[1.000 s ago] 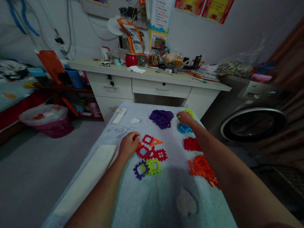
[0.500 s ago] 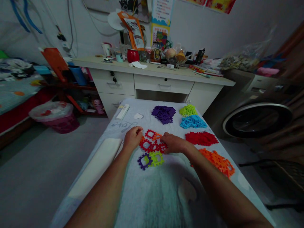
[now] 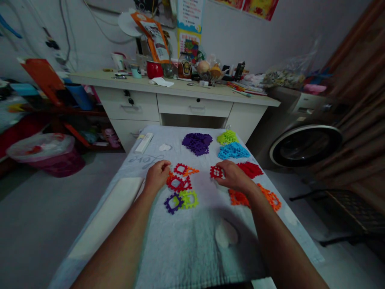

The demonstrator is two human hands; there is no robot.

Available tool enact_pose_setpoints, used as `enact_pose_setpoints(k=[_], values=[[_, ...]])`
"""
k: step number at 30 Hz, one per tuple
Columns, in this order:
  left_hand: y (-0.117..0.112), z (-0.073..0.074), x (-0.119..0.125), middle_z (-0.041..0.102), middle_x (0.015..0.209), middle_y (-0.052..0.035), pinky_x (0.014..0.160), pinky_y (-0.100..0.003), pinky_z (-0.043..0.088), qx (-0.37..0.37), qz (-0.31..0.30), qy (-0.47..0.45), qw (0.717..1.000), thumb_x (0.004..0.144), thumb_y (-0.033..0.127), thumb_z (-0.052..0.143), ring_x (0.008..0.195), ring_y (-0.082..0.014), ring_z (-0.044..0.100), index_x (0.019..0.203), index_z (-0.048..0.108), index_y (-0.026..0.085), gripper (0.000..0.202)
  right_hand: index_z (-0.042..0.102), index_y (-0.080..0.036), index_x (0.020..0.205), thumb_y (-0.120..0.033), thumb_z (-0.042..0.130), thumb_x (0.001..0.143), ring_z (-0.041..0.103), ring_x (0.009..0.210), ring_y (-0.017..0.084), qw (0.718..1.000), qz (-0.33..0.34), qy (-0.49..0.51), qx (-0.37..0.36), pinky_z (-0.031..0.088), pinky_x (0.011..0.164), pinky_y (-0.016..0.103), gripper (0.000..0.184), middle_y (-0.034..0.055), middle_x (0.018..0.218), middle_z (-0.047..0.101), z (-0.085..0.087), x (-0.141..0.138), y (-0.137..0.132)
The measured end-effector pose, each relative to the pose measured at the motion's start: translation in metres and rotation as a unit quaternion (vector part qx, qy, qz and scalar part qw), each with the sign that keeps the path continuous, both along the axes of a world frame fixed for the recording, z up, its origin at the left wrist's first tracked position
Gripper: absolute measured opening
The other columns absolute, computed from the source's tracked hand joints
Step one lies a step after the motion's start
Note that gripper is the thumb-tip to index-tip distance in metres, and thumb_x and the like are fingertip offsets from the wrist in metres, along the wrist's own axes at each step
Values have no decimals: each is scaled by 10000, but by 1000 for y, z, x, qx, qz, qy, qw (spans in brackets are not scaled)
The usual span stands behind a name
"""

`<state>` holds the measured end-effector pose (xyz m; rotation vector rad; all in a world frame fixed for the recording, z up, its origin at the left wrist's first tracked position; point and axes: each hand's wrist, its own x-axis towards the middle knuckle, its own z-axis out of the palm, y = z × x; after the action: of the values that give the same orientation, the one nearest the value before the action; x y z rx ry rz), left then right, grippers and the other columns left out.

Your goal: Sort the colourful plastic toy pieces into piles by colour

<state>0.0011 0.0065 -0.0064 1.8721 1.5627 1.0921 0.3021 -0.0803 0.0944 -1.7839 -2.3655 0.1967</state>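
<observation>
My left hand (image 3: 157, 176) rests with curled fingers on the left edge of a joined cluster of red and orange square tiles (image 3: 179, 181). Below the cluster lie a purple tile (image 3: 172, 202) and a lime tile (image 3: 188, 198), linked together. My right hand (image 3: 235, 179) pinches a single red grid tile (image 3: 216, 172), held apart to the right of the cluster. Around that hand lie sorted heaps: purple (image 3: 197, 143), lime (image 3: 227, 137), blue (image 3: 233, 151), red (image 3: 251, 169) and orange (image 3: 270, 196).
All this lies on a narrow table under a pale blue towel (image 3: 192, 237). A white tube (image 3: 144, 142) lies at its far left corner. Beyond stand a cluttered cream desk (image 3: 168, 100), a washing machine (image 3: 303, 140) on the right and a pink bin (image 3: 45, 154) on the left.
My right hand came back from the far lime heap to the cluster, then moved right holding one red tile away from it. The left hand stayed on the cluster.
</observation>
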Motion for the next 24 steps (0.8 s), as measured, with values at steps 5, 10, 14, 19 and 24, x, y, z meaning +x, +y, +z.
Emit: enact_pose_setpoints(k=[5, 10, 14, 19, 24], values=[[2, -4, -2, 734, 912, -49, 795, -316, 509, -11, -3, 16, 1000, 792, 355, 471, 828, -202, 671, 957, 682, 205, 308, 657, -155, 1173, -295, 663, 756, 617, 1076, 284, 988, -140, -39, 42, 449, 951, 365, 440, 133, 1140, 672, 8, 74, 2], [2, -4, -2, 730, 928, -53, 805, -311, 506, -13, -3, 18, 1000, 789, 360, 464, 845, -202, 672, 952, 673, 202, 309, 677, -190, 1163, -277, 675, 740, 638, 1053, 272, 976, -207, -71, 15, 472, 909, 340, 432, 116, 1161, 682, 4, 118, 4], [2, -4, -3, 727, 940, -56, 819, -312, 501, -13, -5, 11, 1000, 796, 374, 468, 860, -202, 673, 958, 667, 204, 308, 676, -207, 1168, -250, 672, 738, 638, 1061, 267, 970, -228, -79, -5, 478, 900, 341, 432, 109, 1199, 678, -2, 126, 2], [3, -5, -3, 731, 934, -54, 806, -310, 504, -18, -4, 10, 1000, 790, 367, 480, 854, -201, 672, 961, 669, 209, 301, 679, -212, 1160, -225, 637, 782, 633, 1082, 290, 961, -261, -93, -17, 483, 890, 372, 380, 117, 1220, 676, -1, 120, -5], [3, -5, -3, 733, 918, -54, 779, -308, 507, -15, -6, 8, 1000, 787, 366, 477, 831, -202, 672, 952, 677, 201, 307, 675, -175, 1143, -209, 581, 836, 626, 1097, 286, 974, -221, -49, 27, 452, 955, 385, 323, 138, 1196, 679, 7, 85, -13]])
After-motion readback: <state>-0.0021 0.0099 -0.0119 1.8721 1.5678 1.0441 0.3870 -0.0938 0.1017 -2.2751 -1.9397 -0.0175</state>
